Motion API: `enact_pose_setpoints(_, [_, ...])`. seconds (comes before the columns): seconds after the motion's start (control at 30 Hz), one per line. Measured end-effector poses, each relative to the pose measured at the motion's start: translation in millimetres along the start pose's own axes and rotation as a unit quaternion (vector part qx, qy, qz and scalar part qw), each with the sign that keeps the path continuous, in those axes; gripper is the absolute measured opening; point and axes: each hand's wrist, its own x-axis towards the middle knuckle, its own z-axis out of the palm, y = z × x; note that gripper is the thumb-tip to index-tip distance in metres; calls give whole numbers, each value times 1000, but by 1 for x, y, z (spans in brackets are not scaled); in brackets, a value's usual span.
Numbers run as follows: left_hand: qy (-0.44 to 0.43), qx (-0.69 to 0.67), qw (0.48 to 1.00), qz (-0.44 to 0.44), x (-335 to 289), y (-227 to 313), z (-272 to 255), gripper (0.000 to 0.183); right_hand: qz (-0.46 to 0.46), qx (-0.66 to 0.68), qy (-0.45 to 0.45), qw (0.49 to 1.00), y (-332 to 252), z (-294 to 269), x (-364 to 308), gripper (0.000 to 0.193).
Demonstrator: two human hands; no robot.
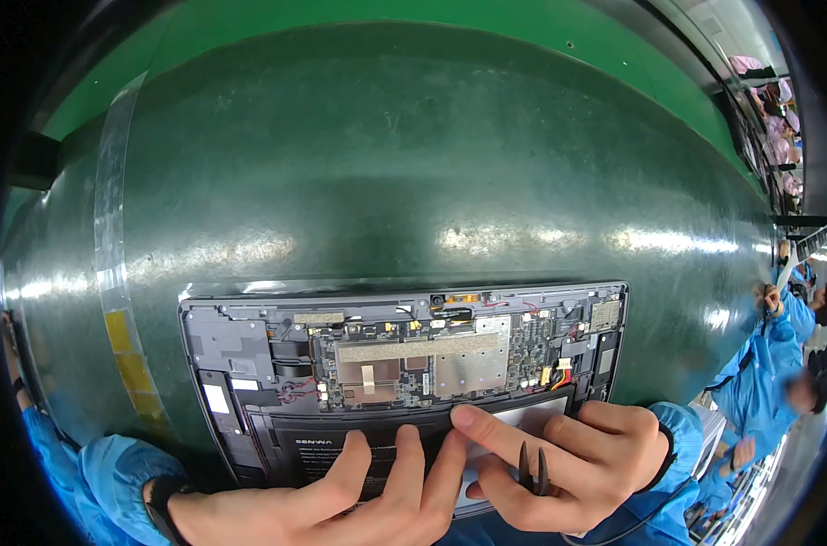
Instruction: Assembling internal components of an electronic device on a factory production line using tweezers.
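On the dark green table, bright reflections of light are seen, and near its left side a strip of clear tape is stuck, with yellow squares lined along it. At the right, people in blue clothes and pink clothes are seen.

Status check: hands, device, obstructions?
Left hand: spread over black battery. Right hand: gripping dark tweezers. Open device: circuit board exposed. Hands partly cover battery.
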Motion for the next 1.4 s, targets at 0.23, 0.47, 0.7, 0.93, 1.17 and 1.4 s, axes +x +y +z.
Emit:
enact_pose_setpoints(0.23, [6, -8, 1000, -7, -2, 0, 3, 30, 4, 6, 51, 999, 1, 10, 1, 12])
enact_pose_setpoints(0.47, [10, -7, 1000, -9, -4, 1, 2, 31, -4, -3, 61, 998, -1, 11, 0, 14])
enact_pose_setpoints(0.7, [2, 1, 1000, -13, -6, 3, 1, 33, -2, -13, 43, 999, -4, 8, 2, 14])
enact_pose_setpoints(0.93, [5, 3, 1000, -14, -4, 4, 4, 33, -5, -41, 5, 999, -4, 4, 2, 15])
enact_pose_setpoints(1.17, [-4, 13, 1000, -10, -4, 1, -1, 31, -68, -76, 133, 986, 5, 19, -4, 5])
enact_pose_setpoints(1.4, [6, 2, 1000, -9, -3, 1, 2, 31, 3, -40, 19, 999, -4, 5, 1, 14])
